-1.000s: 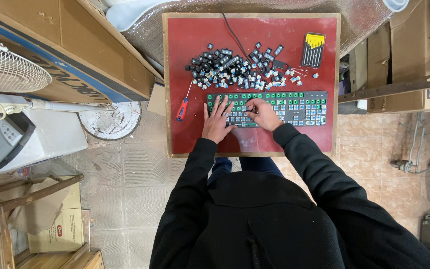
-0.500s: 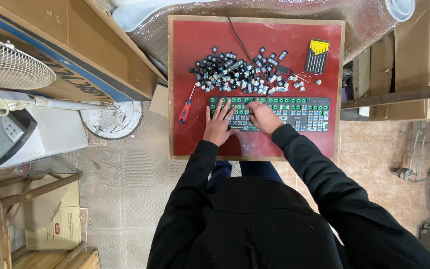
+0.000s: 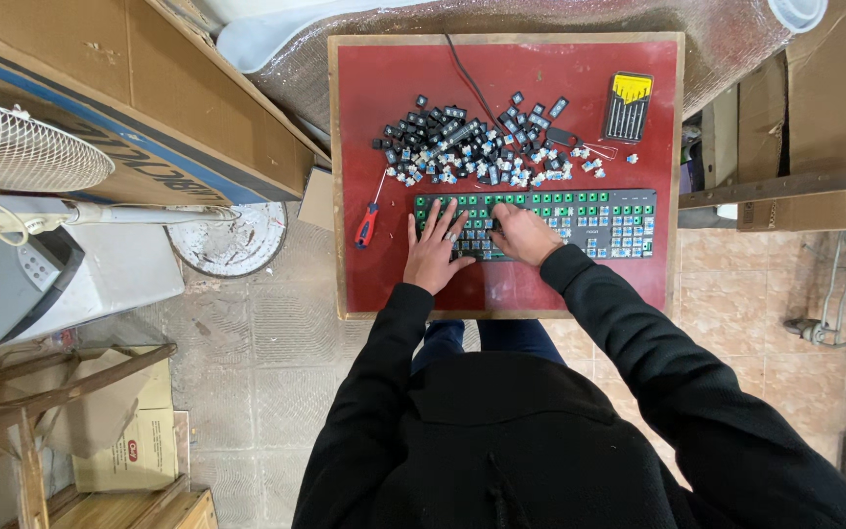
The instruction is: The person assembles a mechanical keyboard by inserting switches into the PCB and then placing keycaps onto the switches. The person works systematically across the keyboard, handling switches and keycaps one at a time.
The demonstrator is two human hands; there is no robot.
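Note:
A black keyboard with most keycaps off and green switch plate showing lies on a small red table. My left hand rests flat with fingers spread on the keyboard's left end. My right hand sits beside it on the middle keys, fingers curled down onto them; whether it pinches a keycap I cannot tell. A heap of loose black keycaps lies beyond the keyboard.
A red-handled screwdriver lies at the table's left edge. A black and yellow bit set sits at the far right. Cardboard boxes and a white fan stand left; more boxes stand right.
The camera view shifted slightly. Both hands stay on the keyboard with only small finger movements.

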